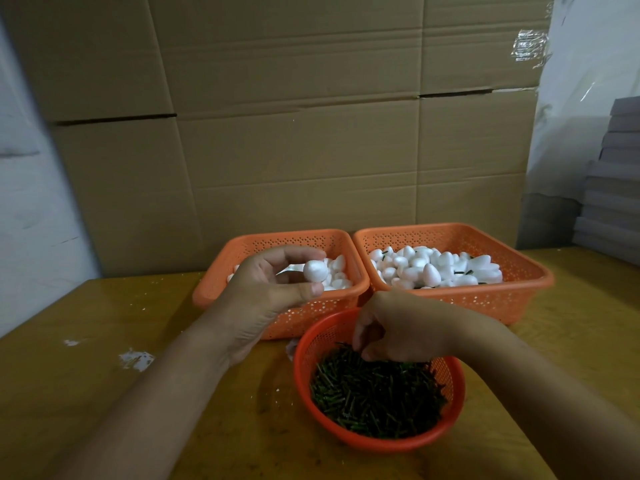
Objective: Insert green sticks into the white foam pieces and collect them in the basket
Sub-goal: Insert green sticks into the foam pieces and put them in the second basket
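cardboard wall [294, 133] behind orange baskets [450, 299]

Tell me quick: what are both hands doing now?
Left hand: holds a white foam piece at its fingertips.
Right hand: fingers curled down into the green sticks; grip cannot be told.

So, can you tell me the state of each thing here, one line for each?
Left hand: raised, pinches one foam piece.
Right hand: fingers down in the green sticks; grip hidden.
Round basket: holds loose sticks.
Left basket: holds plain foam pieces.
Right basket: piled with foam pieces, some with sticks showing.
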Tool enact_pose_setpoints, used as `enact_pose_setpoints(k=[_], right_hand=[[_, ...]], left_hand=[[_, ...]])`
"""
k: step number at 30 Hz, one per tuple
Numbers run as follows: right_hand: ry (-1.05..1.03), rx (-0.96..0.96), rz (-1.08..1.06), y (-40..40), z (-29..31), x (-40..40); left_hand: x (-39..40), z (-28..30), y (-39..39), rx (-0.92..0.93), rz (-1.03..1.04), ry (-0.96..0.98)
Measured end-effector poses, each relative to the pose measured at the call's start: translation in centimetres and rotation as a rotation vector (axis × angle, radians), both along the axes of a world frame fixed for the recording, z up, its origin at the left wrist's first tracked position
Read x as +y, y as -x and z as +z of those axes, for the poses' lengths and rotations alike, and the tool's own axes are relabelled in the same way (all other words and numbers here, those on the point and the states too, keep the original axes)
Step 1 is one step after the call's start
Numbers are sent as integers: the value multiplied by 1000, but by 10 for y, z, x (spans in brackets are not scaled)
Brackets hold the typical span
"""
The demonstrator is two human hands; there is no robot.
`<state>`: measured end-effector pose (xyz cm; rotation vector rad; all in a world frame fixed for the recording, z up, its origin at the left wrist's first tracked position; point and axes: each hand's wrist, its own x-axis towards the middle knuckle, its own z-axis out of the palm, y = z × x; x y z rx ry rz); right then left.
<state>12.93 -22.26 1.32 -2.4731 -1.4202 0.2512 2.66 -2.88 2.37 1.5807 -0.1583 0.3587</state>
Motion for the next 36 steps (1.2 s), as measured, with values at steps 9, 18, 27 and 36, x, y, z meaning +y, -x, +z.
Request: enact_pose_setpoints(k=[9, 18, 27, 36], right_hand=[[2, 21, -1, 2, 2, -1], [-17, 76, 0, 4, 3, -1], [-12, 89, -25, 8, 9, 0], [-78, 197, -22, 10, 10, 0]], left_hand=[[-2, 4, -1, 127, -65, 278], [1, 3, -6, 253, 1, 388], [-1, 2, -2, 229, -69, 356], [-2, 4, 0, 233, -85, 346]])
